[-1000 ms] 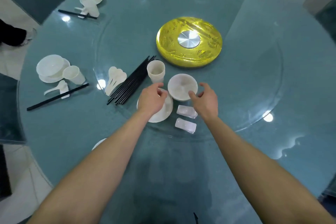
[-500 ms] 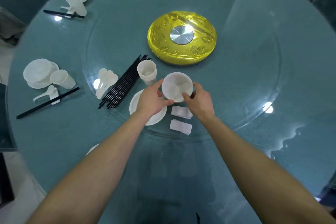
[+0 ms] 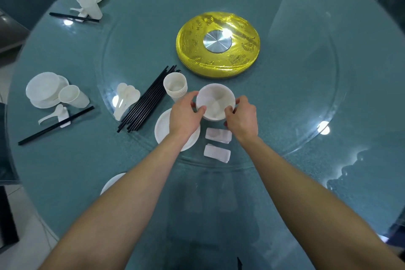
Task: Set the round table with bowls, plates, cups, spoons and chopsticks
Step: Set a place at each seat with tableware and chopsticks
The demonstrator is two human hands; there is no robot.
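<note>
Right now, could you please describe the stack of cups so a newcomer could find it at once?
Start at the gold disc in the table's middle and come toward the person. The stack of cups stands just left of the bowl held in both hands, beside the black chopsticks. It alone is several nested cups, upright.

A yellow foil-wrapped disc (image 3: 218, 44) with a silver hub (image 3: 217, 41) sits mid-turntable (image 3: 306, 98).

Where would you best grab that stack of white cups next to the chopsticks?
Grip the stack of white cups around its side wall below the rim, coming from the near side. It stands upright and tapers downward, the black chopsticks crowd its left, and both hands hold the bowl to its right.
</note>
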